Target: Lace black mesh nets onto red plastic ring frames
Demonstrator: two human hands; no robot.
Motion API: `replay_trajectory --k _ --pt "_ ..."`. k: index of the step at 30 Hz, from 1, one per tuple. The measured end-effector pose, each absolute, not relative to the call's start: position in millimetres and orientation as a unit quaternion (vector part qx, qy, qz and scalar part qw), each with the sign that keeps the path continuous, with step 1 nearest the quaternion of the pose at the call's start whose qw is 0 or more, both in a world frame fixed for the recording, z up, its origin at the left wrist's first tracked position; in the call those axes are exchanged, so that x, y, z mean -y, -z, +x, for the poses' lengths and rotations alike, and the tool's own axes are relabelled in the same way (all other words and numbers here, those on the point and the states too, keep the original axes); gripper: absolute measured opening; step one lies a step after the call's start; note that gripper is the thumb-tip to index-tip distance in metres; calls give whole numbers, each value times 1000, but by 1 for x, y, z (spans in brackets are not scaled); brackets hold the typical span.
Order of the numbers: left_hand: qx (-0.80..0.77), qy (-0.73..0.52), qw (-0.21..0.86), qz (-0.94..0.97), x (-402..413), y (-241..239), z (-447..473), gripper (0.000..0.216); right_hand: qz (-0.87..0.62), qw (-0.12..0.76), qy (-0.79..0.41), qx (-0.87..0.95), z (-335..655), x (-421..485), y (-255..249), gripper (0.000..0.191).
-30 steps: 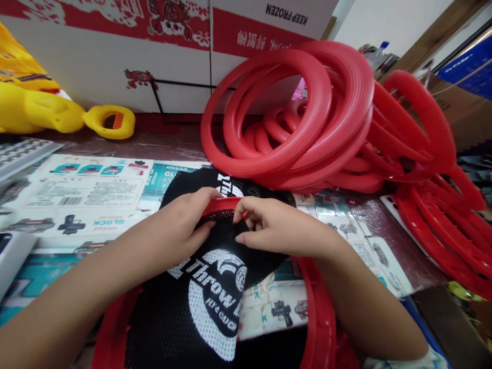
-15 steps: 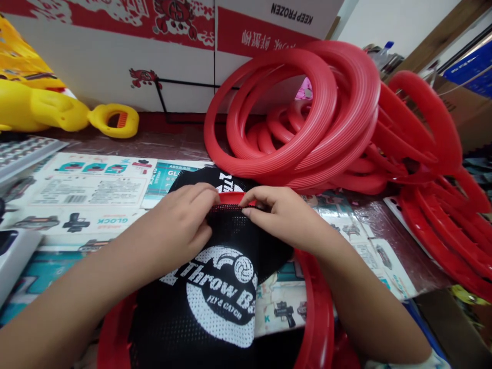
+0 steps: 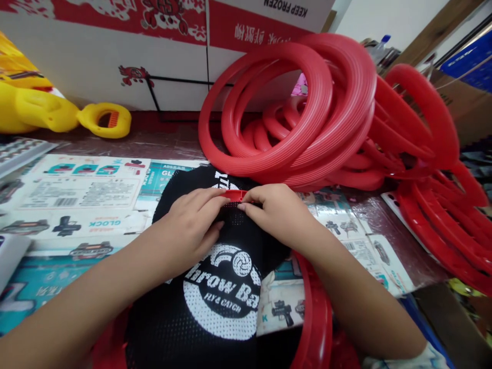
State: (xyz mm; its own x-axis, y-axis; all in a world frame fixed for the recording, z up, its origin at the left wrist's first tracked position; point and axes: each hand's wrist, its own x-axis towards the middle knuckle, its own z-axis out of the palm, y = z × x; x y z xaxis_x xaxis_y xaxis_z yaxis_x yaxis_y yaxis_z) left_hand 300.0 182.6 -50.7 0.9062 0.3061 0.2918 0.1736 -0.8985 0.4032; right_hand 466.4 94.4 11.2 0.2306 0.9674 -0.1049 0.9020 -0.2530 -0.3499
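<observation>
Two bare hands are working mid-frame: the left hand (image 3: pixel 196 218) is curling over a red ring (image 3: pixel 317 312), the right hand (image 3: pixel 277 212) is pinching black mesh (image 3: pixel 192 312) against it. The mesh is meeting the ring's far edge, seemingly partway joined, but leaving the lower-right side bare. Compared with one second ago, fingertips are sitting closer together.

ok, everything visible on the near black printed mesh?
The black mesh looks like perforated fabric with white print: a ball, cut-off lettering reading "hrow Ba", then "FLY & CATCH". It partly covers a red ring's opening, its far edge at the rim, where the left hand and right hand touch it.
</observation>
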Motion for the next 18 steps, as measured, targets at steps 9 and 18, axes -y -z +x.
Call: replay_trajectory --k 9,18 --pt "-128 -173 172 961 -182 52 300 33 -784 143 -137 588 467 -99 3 16" --pt "-121 -185 159 962 -181 54 301 33 -785 162 -121 586 471 -101 6 16"
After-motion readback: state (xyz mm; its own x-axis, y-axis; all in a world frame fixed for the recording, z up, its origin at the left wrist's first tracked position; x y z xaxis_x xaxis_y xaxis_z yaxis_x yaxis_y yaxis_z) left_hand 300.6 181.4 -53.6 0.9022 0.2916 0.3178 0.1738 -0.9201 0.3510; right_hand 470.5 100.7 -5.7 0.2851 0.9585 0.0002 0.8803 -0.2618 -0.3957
